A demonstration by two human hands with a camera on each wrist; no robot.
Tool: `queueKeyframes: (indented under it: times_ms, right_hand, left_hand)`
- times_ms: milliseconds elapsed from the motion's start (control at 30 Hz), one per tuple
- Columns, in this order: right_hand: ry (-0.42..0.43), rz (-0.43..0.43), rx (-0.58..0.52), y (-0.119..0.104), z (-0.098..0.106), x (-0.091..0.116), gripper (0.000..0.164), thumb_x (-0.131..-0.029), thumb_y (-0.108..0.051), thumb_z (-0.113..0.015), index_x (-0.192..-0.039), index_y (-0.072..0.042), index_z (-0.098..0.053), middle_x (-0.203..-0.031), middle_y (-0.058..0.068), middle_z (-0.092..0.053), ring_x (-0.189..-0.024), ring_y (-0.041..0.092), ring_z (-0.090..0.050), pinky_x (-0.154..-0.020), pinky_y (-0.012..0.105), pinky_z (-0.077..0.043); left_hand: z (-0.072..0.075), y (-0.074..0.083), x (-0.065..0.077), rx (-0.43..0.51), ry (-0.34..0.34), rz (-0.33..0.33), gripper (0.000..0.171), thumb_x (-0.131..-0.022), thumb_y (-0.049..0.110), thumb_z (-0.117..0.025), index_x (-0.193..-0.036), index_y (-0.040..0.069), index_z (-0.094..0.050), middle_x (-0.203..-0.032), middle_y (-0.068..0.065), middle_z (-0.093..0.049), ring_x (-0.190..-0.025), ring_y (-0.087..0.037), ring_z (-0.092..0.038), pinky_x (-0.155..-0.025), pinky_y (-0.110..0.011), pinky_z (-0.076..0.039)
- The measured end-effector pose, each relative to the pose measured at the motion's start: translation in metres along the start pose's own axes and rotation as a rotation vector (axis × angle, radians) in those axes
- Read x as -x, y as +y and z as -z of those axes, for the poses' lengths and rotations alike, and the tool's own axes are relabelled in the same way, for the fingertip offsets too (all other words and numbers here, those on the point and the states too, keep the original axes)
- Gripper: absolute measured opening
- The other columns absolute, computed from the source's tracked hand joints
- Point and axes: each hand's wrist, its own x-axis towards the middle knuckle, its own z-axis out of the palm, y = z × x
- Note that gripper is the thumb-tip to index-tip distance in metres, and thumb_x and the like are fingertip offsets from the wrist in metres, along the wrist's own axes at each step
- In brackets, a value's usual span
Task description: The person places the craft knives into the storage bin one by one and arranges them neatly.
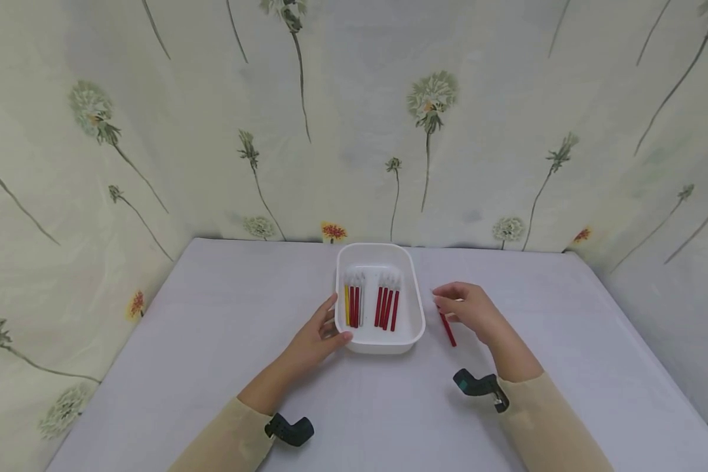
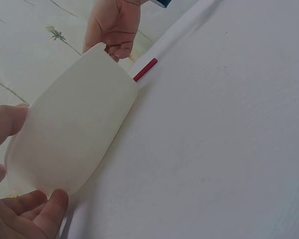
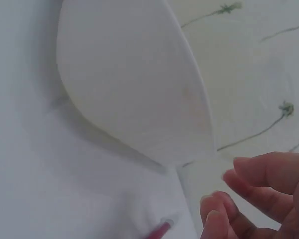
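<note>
A white plastic tray [image 1: 383, 342] stands on the table with two rows of slim capped pens inside. The left group has a yellow pen [image 1: 347, 305], two red ones and a whitish one [image 1: 362, 308]; several red pens [image 1: 386, 308] make up the right group. My left hand [image 1: 311, 342] grips the tray's near left corner, thumb on the front rim and fingers along the side. To the tray's right, a single red pen [image 1: 450, 333] lies on the table. Just above it hovers my right hand [image 1: 469, 308], its fingers loosely bent and apart from the pen [image 3: 159, 230].
The table is covered with a white cloth [image 1: 242, 288]. Behind it and at both sides hangs fabric [image 1: 354, 131] with a dandelion print. Each beige sleeve [image 1: 551, 419] has a dark wrist camera [image 1: 478, 383] at its cuff.
</note>
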Motion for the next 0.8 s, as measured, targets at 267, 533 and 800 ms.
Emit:
queueKeyframes:
  times_ms: [267, 533, 800]
  right_hand:
    - [-0.018, 0.012, 0.020, 0.016, 0.004, -0.002, 0.037, -0.099, -0.019, -0.063, -0.129, 0.002, -0.061, -0.117, 0.019, -0.065, -0.097, 0.028, -0.062, -0.081, 0.033, -0.056]
    - [-0.035, -0.006, 0.058, 0.025, 0.005, -0.005, 0.034, -0.098, -0.018, -0.064, -0.125, 0.002, -0.062, -0.106, 0.014, -0.065, -0.089, 0.025, -0.059, -0.074, 0.032, -0.055]
    - [-0.065, -0.035, 0.105, 0.035, 0.004, -0.013, 0.031, -0.096, -0.019, -0.066, -0.123, -0.002, -0.064, -0.116, 0.018, -0.066, -0.087, 0.022, -0.059, -0.072, 0.029, -0.053]
  left_hand:
    - [-0.001, -0.001, 0.000, 0.001, 0.002, 0.003, 0.088, -0.092, 0.031, -0.073, -0.161, 0.025, -0.018, -0.157, -0.015, -0.037, -0.139, -0.036, -0.044, -0.105, -0.051, -0.046]
    - [-0.001, 0.000, 0.001, 0.019, -0.002, 0.003, 0.088, -0.092, 0.032, -0.073, -0.161, 0.026, -0.018, -0.157, -0.015, -0.037, -0.139, -0.036, -0.044, -0.105, -0.052, -0.046]
    - [-0.001, -0.002, 0.000, 0.018, -0.004, -0.004, 0.088, -0.093, 0.030, -0.073, -0.161, 0.024, -0.018, -0.157, -0.016, -0.037, -0.139, -0.036, -0.044, -0.104, -0.051, -0.047]
